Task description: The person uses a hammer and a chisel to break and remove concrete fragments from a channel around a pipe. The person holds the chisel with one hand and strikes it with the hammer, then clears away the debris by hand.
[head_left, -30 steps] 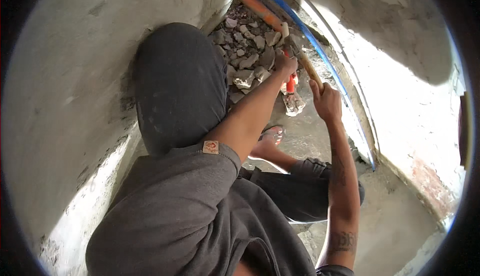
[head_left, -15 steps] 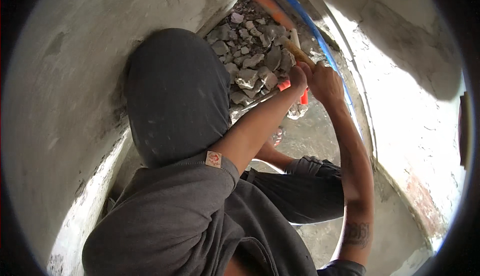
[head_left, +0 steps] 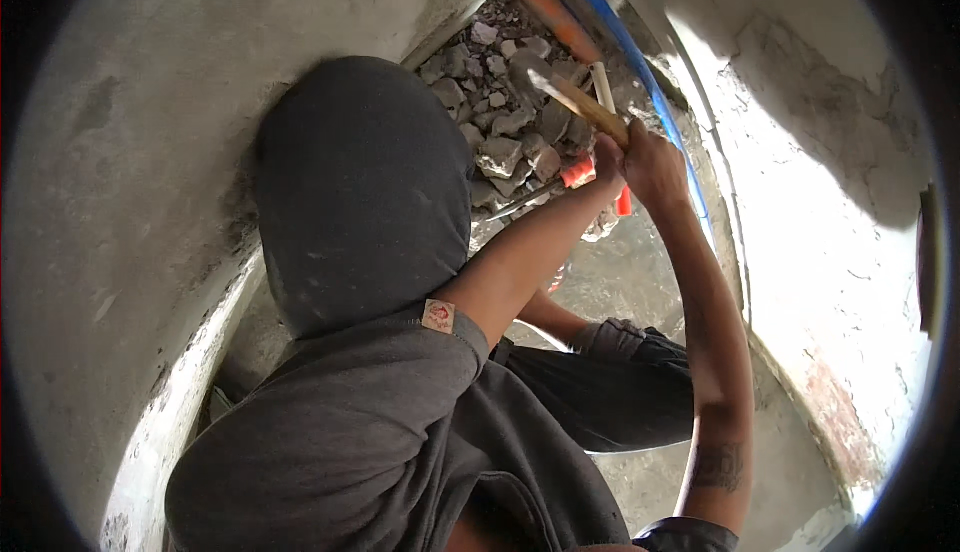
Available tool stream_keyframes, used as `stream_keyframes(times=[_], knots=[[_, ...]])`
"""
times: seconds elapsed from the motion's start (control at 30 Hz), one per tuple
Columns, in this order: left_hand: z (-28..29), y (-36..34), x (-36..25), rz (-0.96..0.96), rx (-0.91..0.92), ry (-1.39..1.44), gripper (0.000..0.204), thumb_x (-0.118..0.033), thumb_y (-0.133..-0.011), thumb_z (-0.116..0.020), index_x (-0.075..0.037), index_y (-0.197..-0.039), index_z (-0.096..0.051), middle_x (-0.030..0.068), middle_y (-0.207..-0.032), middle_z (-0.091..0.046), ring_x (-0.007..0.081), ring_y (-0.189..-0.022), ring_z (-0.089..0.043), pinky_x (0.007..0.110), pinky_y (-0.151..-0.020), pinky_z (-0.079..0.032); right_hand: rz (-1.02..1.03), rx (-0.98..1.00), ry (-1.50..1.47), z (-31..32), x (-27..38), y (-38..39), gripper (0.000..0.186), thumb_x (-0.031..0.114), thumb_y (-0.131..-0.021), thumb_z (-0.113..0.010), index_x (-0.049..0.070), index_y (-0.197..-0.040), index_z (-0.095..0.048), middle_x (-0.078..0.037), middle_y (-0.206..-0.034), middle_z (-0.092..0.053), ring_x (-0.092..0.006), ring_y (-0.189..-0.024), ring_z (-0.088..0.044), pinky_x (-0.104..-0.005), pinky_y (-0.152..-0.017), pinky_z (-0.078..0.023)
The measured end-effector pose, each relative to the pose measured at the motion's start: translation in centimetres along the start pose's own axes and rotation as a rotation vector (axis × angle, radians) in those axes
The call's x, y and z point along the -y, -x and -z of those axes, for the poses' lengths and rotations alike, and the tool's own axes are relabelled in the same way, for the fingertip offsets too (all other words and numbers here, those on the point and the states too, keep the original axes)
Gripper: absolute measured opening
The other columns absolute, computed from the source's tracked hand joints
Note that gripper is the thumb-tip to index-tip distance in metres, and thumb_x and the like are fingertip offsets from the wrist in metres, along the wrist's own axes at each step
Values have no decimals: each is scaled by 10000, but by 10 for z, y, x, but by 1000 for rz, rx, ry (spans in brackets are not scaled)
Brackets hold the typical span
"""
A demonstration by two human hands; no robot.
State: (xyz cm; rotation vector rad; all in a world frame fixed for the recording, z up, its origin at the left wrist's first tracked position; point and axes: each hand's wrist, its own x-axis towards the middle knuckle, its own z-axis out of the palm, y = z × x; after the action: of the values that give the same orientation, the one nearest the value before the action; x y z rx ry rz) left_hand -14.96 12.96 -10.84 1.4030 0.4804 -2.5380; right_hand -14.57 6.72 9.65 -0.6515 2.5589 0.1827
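My right hand (head_left: 652, 162) is closed round the wooden handle (head_left: 590, 107) of a tool like a hammer; its blurred head (head_left: 535, 74) is over broken rubble (head_left: 500, 152). My left hand (head_left: 610, 164) is closed directly beside my right, its fingers mostly hidden, so I cannot make out what it grips. Just below it are red pieces (head_left: 577, 170), apparently handles, with a thin metal bar (head_left: 528, 199) reaching down-left. A white pipe (head_left: 600, 80) stands out behind the wooden handle.
An orange pipe (head_left: 555, 14) and a blue pipe (head_left: 628, 47) run along the rubble's right. Rough plastered walls (head_left: 140, 202) close in on both sides. My bent knee (head_left: 360, 182) rests near the left wall; my other leg (head_left: 600, 392) lies folded below my arms.
My right hand has risen to meet my left hand, which has moved right and slightly down. The wooden handle has shifted up-left, and its head is now blurred over the rubble.
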Motion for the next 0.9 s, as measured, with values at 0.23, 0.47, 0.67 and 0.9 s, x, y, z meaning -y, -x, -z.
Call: stream_keyframes(times=[0.23, 0.47, 0.67, 0.9], knots=[[12, 21, 0, -9, 124, -760, 382, -424, -953, -485, -79, -830, -594, 46, -637, -584, 196, -544, -595, 346, -465, -471, -76, 38, 81, -11, -14, 2, 560, 549, -878, -542, 2, -920, -651, -255, -780, -657, -430, -790, -654, -498, -672, -522], [16, 19, 2, -30, 183, -743, 363, -423, -954, -482, -93, -855, -594, 45, -690, -593, 189, -595, -597, 345, -516, -479, -155, 123, 61, -18, -29, -15, 587, 587, -895, -495, 22, -984, -623, -210, -763, -675, -376, -760, -681, -483, -650, -538], [19, 18, 0, -44, 188, -736, 347, -422, -955, -481, -104, -877, -594, 44, -736, -600, 184, -639, -599, 344, -559, -486, 48, -87, -63, -14, -4, 5, 587, 616, -873, -503, 48, -962, -617, -220, -720, -656, -399, -709, -665, -488, -626, -528], [22, 8, -4, -79, 201, -707, 330, -421, -956, -478, -117, -902, -594, 43, -790, -609, 177, -689, -601, 344, -610, -494, -29, -7, 18, -14, -1, -4, 542, 570, -895, -507, 47, -1000, -601, -219, -693, -648, -422, -668, -650, -492, -587, -525]])
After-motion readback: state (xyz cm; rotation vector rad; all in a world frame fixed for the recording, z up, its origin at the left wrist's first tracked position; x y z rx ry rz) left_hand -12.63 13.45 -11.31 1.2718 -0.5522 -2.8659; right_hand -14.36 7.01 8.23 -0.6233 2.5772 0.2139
